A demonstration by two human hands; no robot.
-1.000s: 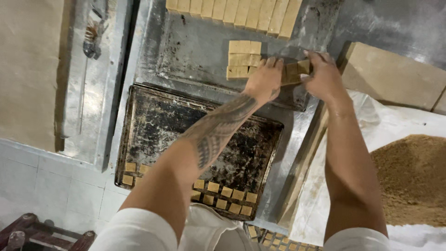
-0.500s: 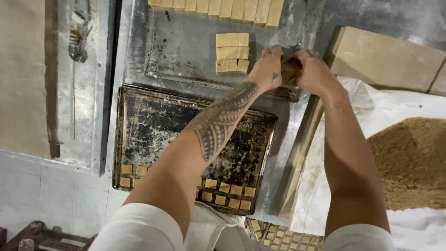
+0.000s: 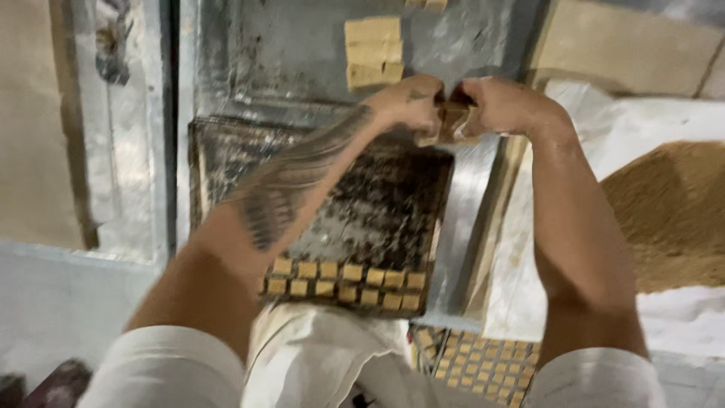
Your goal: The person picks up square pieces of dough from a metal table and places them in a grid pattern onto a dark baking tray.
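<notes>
Both hands — left hand (image 3: pixel 404 102) and right hand (image 3: pixel 502 106) — gripped a small stack of tan square dough pieces (image 3: pixel 453 121) at upper centre, above the blackened metal baking tray (image 3: pixel 393 204); the carrying step, apparently — setting down beside the tray's rowed tan squares (image 3: pixel 343 281) needed care.

Both hands, left (image 3: pixel 408 102) & right (image 3: pixel 498 106), have been drawn back from the far steel worktop (image 3: pixel 302 53) twd the dark tray's (image 3: pixel 377 204) far right corner; small brown blocks (image 3: pixel 453 119) now clasped betw. them, more hidden than 1 s ago.
</notes>
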